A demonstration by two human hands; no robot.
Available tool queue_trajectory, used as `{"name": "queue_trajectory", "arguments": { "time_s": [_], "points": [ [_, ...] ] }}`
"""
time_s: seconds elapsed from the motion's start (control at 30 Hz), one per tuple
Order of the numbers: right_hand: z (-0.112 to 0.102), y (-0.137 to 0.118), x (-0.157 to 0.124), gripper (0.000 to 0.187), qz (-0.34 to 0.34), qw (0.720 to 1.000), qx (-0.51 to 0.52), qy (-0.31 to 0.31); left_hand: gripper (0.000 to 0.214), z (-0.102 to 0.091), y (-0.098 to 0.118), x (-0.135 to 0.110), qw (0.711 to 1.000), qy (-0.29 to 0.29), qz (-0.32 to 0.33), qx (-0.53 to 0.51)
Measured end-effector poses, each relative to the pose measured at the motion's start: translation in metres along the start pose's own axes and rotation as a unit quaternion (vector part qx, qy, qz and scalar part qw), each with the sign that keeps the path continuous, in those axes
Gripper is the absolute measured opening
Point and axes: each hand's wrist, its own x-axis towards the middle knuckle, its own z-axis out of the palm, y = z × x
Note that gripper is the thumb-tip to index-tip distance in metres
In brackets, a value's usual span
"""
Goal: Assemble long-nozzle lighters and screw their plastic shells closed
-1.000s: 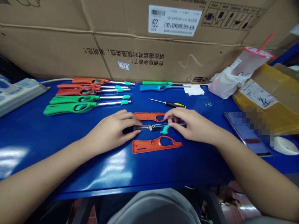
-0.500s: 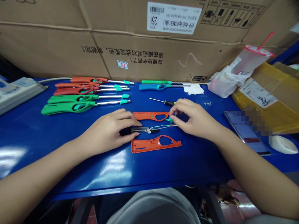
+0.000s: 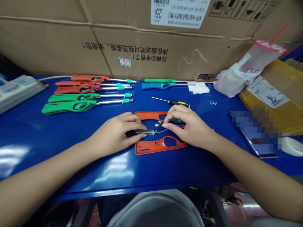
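Observation:
The clear fuel tank (image 3: 148, 132) of a taken-apart lighter is pinched between my left hand's (image 3: 119, 130) thumb and fingers. A thin pale tube runs from its right end towards my right hand (image 3: 189, 124). Closed at the fingertips, that hand grips a small black part with a white tip (image 3: 157, 125); a teal piece (image 3: 176, 120) is partly hidden behind its fingers. Just beyond both hands lies one orange lighter shell half (image 3: 148, 115), its right end covered by my right hand. The other orange shell half (image 3: 153, 146) lies nearer me, inner side up.
A black-and-yellow screwdriver (image 3: 179, 103) lies beyond my right hand. Several orange and green lighters (image 3: 68, 107) lie back left; a blue lighter (image 3: 155, 86) and a green one (image 3: 157, 80) lie by the carton (image 3: 59, 47). A phone (image 3: 251, 134) and bagged cup (image 3: 233, 78) are right.
My right hand has moved left, closer to the fuel tank, and the small black part is now at its fingertips, apart from the tank. My left hand keeps its hold. The view has shifted slightly.

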Motion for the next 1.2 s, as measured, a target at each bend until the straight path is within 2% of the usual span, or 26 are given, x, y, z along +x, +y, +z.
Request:
{"name": "queue_trajectory", "arguments": {
  "time_s": [0.07, 0.2, 0.3, 0.37, 0.47, 0.57, 0.73, 0.9, 0.97, 1.2],
  "points": [
    [0.004, 0.002, 0.0, 0.009, 0.003, 0.999, -0.036, 0.009, 0.021, 0.001, -0.002, 0.0, 1.0, 0.004, 0.002, -0.004],
    [0.01, 0.005, 0.001, 0.006, -0.02, 0.997, -0.068, -0.02, 0.025, 0.001, -0.004, 0.0, 1.0, 0.009, -0.004, -0.004],
    [-0.001, 0.005, 0.001, 0.01, -0.036, 0.996, -0.076, 0.002, 0.028, 0.0, -0.004, 0.0, 1.0, 0.016, -0.007, -0.004],
    [-0.016, 0.006, -0.001, 0.016, -0.023, 0.994, -0.108, -0.009, 0.028, -0.001, -0.003, 0.0, 1.0, 0.022, -0.012, -0.002],
    [-0.04, 0.011, -0.005, 0.011, 0.017, 0.983, -0.156, -0.098, 0.028, -0.004, -0.002, -0.001, 1.0, 0.016, -0.021, 0.012],
    [-0.056, 0.017, -0.011, 0.02, 0.049, 0.975, -0.143, -0.161, 0.025, -0.008, -0.002, -0.001, 0.999, -0.013, -0.021, 0.028],
    [-0.059, 0.022, -0.014, 0.01, 0.064, 0.966, -0.129, -0.216, 0.023, -0.009, -0.004, 0.0, 0.998, -0.019, -0.04, 0.034],
    [-0.056, 0.023, -0.012, 0.004, 0.059, 0.973, -0.134, -0.176, 0.021, -0.009, -0.007, -0.001, 0.998, 0.016, -0.056, 0.034],
    [-0.056, 0.025, -0.012, 0.007, 0.059, 0.975, -0.133, -0.168, 0.024, -0.012, -0.006, 0.0, 0.998, 0.011, -0.051, 0.035],
    [-0.059, 0.028, -0.01, 0.008, 0.032, 0.975, -0.084, -0.205, 0.029, -0.02, -0.003, 0.001, 0.997, -0.013, -0.03, 0.067]
  ]
}}
